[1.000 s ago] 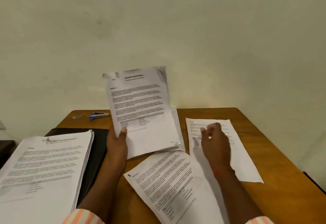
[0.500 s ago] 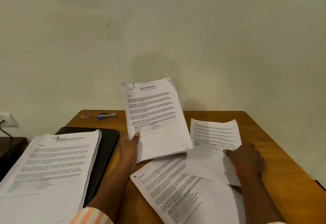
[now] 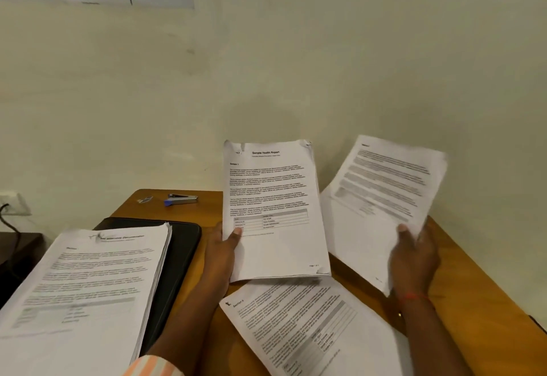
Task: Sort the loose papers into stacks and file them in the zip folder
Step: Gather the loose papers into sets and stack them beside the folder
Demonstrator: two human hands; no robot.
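Note:
My left hand [image 3: 220, 252] grips a thin set of printed sheets headed "Sample Health Report" [image 3: 275, 206] by its lower left edge and holds it upright above the wooden table [image 3: 479, 295]. My right hand [image 3: 413, 260] pinches a single printed sheet [image 3: 381, 195], lifted off the table and tilted to the right. Another loose printed sheet [image 3: 307, 325] lies flat on the table in front of me. At the left, a thick stack of papers [image 3: 85, 286] rests on the black zip folder [image 3: 177, 257].
A small stapler with a blue tip [image 3: 180, 198] and a bit of metal [image 3: 145, 199] lie at the table's far left edge by the wall. A wall socket with a cable [image 3: 11, 205] and a dark side surface [image 3: 17, 254] are at the far left.
My right hand has picked the sheet off the table and raised it to the right. My left hand still holds its set upright. The view has shifted a little.

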